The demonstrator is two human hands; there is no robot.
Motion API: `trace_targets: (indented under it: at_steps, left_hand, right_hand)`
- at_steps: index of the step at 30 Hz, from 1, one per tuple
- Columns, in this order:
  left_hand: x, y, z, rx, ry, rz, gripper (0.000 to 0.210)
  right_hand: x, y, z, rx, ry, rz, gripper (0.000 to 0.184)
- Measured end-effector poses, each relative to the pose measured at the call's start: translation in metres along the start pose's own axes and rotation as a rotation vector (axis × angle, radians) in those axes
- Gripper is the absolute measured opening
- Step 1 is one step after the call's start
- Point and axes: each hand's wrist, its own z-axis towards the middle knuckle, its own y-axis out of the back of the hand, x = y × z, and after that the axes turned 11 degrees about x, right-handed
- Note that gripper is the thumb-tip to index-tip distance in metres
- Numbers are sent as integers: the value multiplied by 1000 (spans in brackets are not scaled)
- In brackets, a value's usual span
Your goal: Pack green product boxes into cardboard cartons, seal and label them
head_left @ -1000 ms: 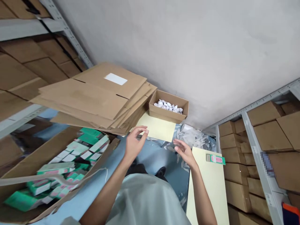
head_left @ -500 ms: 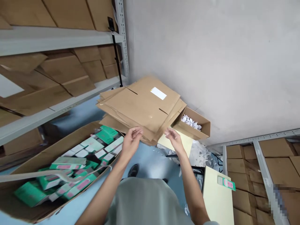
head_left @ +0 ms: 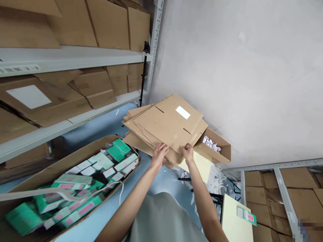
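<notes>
A stack of flattened cardboard boxes (head_left: 169,124) lies in front of me, its sheets fanned at uneven angles. The top one has slots and a white label (head_left: 183,112). My left hand (head_left: 159,155) is closed at the near edge of the top box, fingers over the cardboard. Close by to its right, my right hand (head_left: 187,153) pinches the same box near its front right corner. Both thumbs are partly hidden, so I cannot tell how many layers lie between the fingers.
On the left, a long open carton (head_left: 27,178) holds several green-and-white small boxes. An open box of crumpled white paper pieces (head_left: 212,144) stands right of the stack. A pale yellow tabletop (head_left: 234,215) carries a green pack (head_left: 246,216). Shelves (head_left: 75,55) of cartons flank the wall.
Both hands have moved forward from just short of the stack onto the near edge of the top box, and their fingers have closed. The view has swung left.
</notes>
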Motion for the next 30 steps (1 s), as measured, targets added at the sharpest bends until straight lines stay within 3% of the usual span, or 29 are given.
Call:
trace_targets:
  at_steps: [4,9,14,17,21,25,30]
  left_hand:
    - [-4,3,3,-4,-19,-42,34]
    - [-13,11,4,-74,-121,-139,37]
    - [-24,-10,-6,85,-129,-138,38]
    - [-24,-45,-14,201,-78,-121,37]
    - [-10,-110,-35,334,76,-125,42]
    - [18,-179,-75,546,215,-64,44]
    - [71,-246,-133,737,343,166,45]
  right_hand:
    - [17,3,-11,-28,7,121,55]
    - [51,9,-46,-33,90,236,53]
    - [71,22,-95,-99,180,243,46]
    - [66,40,-129,-190,210,242,45]
    - [40,75,-182,-396,185,257,50]
    - [8,133,-258,-828,101,278,68]
    - [-24,214,-410,-1392,38,172,68]
